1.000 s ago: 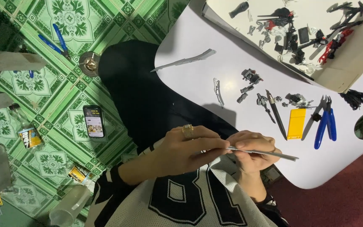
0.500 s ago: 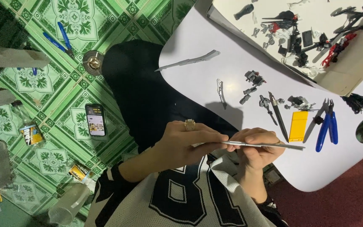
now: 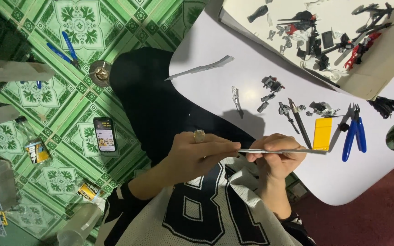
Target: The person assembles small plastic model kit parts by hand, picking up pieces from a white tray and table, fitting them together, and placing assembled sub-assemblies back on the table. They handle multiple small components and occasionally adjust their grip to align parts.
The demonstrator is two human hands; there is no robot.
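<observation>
My left hand (image 3: 199, 154), a ring on one finger, pinches the near end of a thin grey metal file (image 3: 306, 151). My right hand (image 3: 274, 159) grips the same file around its middle, and the tip points right over the white table (image 3: 206, 48). Both hands hover at the table's near edge, above my white and black jersey. Whether a small part sits between my left fingertips I cannot tell. Just beyond the file tip lie a yellow block (image 3: 322, 133), a dark hobby knife (image 3: 298, 122) and blue nippers (image 3: 355, 133).
Small dark model parts (image 3: 272, 84) and a long grey blade-shaped piece (image 3: 204, 68) lie on the table. A cardboard tray (image 3: 370, 89) of parts stands at the back right. On the green tiled floor are a phone (image 3: 105, 133), blue pliers (image 3: 67, 49) and a bottle (image 3: 30, 146).
Both hands have lifted slightly and the file now lies more level. Nothing on the table has moved.
</observation>
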